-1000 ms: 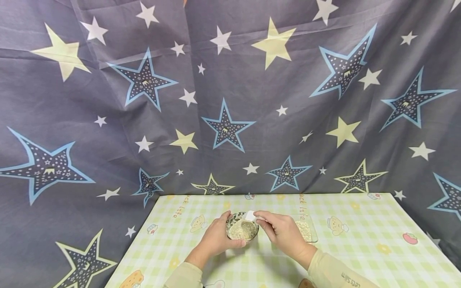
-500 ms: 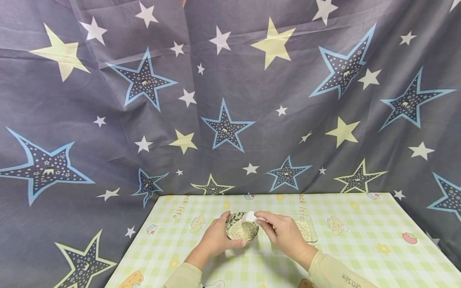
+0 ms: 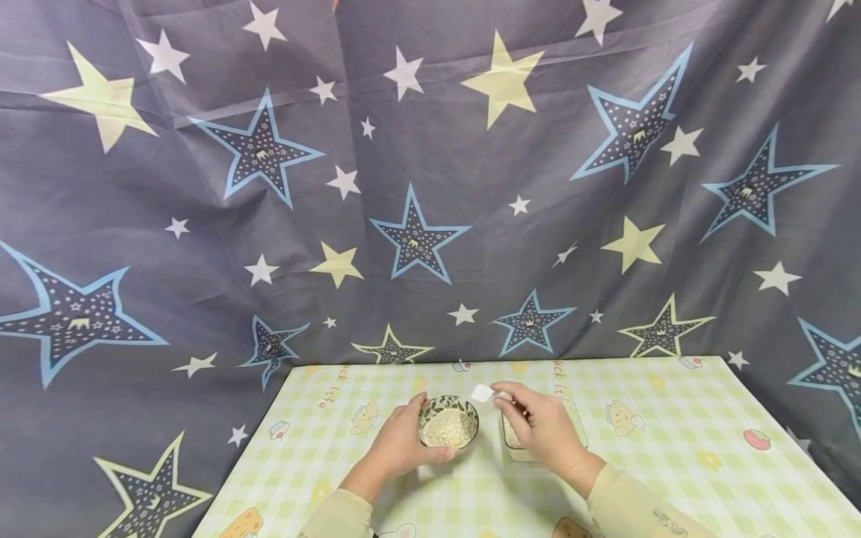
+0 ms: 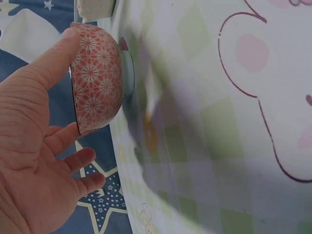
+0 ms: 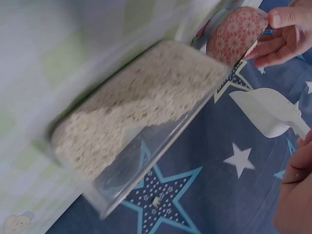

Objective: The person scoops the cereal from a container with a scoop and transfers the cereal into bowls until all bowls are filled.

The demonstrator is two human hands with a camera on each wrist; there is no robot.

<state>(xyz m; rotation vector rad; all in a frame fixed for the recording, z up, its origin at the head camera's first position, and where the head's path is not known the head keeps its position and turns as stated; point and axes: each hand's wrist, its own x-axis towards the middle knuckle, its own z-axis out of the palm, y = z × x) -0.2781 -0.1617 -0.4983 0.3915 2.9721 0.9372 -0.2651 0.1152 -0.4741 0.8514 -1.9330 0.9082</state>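
My left hand [image 3: 397, 441] holds a small round bowl [image 4: 97, 78] by its rim, thumb on the near side and fingers on the far side. The bowl is red with white flowers outside and dark-leafed inside. Pale flakes like oats [image 3: 449, 429] fill its lower part. My right hand [image 3: 543, 427] pinches the handle of a white scoop [image 5: 268, 112]. The scoop is up beside the bowl's right rim, clear of the flakes. Under my right hand stands a clear rectangular container [image 5: 119, 178] with more flakes [image 5: 146, 100]; the hand hides much of it in the head view.
A table with a green-and-white checked cloth [image 3: 652, 448] carries the bowl and container. Behind its far edge hangs a dark star-patterned curtain [image 3: 430, 314].
The scoop has moved from over the bowl to the right and upward, away from the flakes. My right hand has shifted right with it, over the container. My left hand keeps its hold.
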